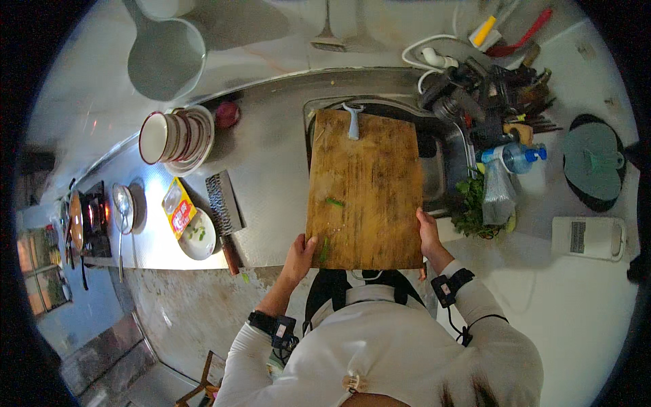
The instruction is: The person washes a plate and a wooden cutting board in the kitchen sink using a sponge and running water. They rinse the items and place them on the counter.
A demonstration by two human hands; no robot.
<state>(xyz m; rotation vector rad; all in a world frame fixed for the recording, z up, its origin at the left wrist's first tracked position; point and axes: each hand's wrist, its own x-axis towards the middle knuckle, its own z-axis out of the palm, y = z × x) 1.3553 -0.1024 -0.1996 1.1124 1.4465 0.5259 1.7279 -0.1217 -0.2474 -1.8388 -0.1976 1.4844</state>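
Note:
A worn wooden cutting board (371,193) spans part of the metal sink (442,168) and the counter edge before me. My left hand (300,254) grips its near left side, thumb on top, the other fingers mostly hidden underneath. On the right side my right hand (428,231) holds the edge, a little farther up. A pale blue peeler (353,123) lies at the board's far end. Small green vegetable scraps (334,202) are scattered on the wood. Left of the board rests a cleaver (222,208) with a hammered blade, its wooden handle overhanging the counter edge.
Left are a small plate with green pieces (203,243), a yellow packet (178,206), stacked bowls (173,137), a red onion (227,114) and a pan (77,219) by the stove. Right are leafy greens (467,208), a plastic bottle (516,156) and crowded utensils (488,91).

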